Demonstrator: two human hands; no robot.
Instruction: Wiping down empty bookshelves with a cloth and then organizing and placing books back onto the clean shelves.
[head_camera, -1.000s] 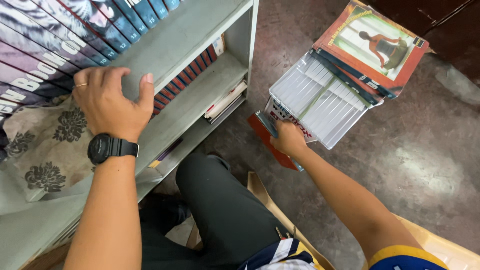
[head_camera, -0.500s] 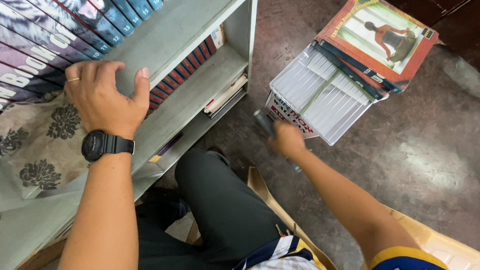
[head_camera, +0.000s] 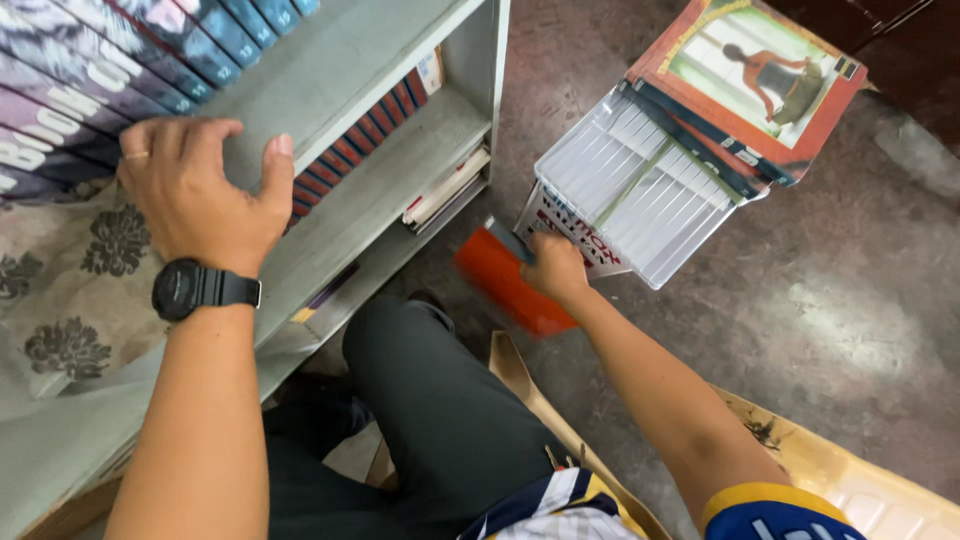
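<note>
Polished stone floor (head_camera: 850, 330) below, mottled brown, and down on it the action; the right hand (head_camera: 556, 268) is closed on a red-orange book (head_camera: 500, 285), gripping its upper end so the book tilts up off the floor, just beside the person's dark-trousered knee (head_camera: 420, 370); touching that hand, a stack of books (head_camera: 640, 190) lies flat on the floor, page edges facing us, a red-covered one with a seated figure on top (head_camera: 760, 70); the red-orange book sits at the foot of that stack, near the shelf's corner. Over to the left hand (head_camera: 195, 190), wearing a black watch (head_camera: 195, 288) and a ring; it's spread flat and pressing down on the grey bookshelf (head_camera: 370, 60), fingers apart, gripping nothing, likely bracing the body during the low reach; a row of dark spines (head_camera: 90, 60) stands just beyond its fingertips, more books (head_camera: 370, 130) on the shelf below; flattened cardboard (head_camera: 850, 470) lies under the right arm.
</note>
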